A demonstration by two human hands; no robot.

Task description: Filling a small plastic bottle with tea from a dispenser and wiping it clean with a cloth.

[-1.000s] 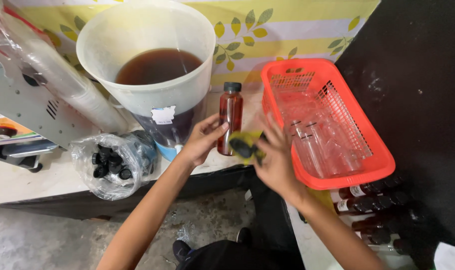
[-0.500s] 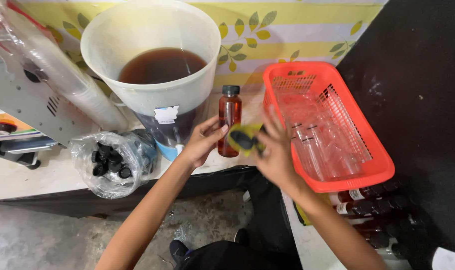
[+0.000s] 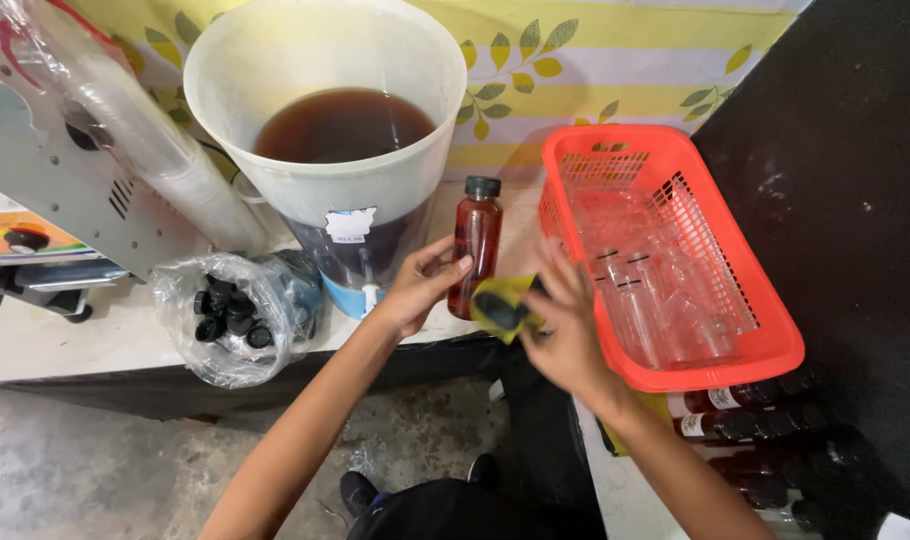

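Wiping looks like the step in hand: the left hand [image 3: 420, 290] grips a small capped bottle [image 3: 474, 245] of dark reddish-brown liquid upright at the front edge of the bench [image 3: 65, 340], fingers wrapped round its lower body, while the right hand [image 3: 565, 330] clenches a yellow-and-dark cloth [image 3: 500, 305] pressed to the bottle's base. To do this well, I judge the bottle should be kept vertical and pinched firmly, since a smooth, possibly wet, wall would slip, and the cloth should be drawn round the whole body and under the base, away from the black screw cap. The bottle is slim, cylindrical and clear-walled, probably plastic. Behind it stands a big translucent white bucket [image 3: 275, 80] with a dark brew inside, a pale label and a small tap at its foot. Left of that lies a crumpled clear plastic bag [image 3: 190, 345] of black caps, glossy and soft, and farther left a grey metal machine [image 3: 45, 190] with vent slots and a plastic-wrapped sleeve of cups. To the right sits an orange-red latticed plastic basket [image 3: 765, 355] holding empty clear bottles on their sides. Below it, more filled bottles [image 3: 735, 425] lie dimly against a black surface. The wall cloth shows yellow bands and leaf prints.
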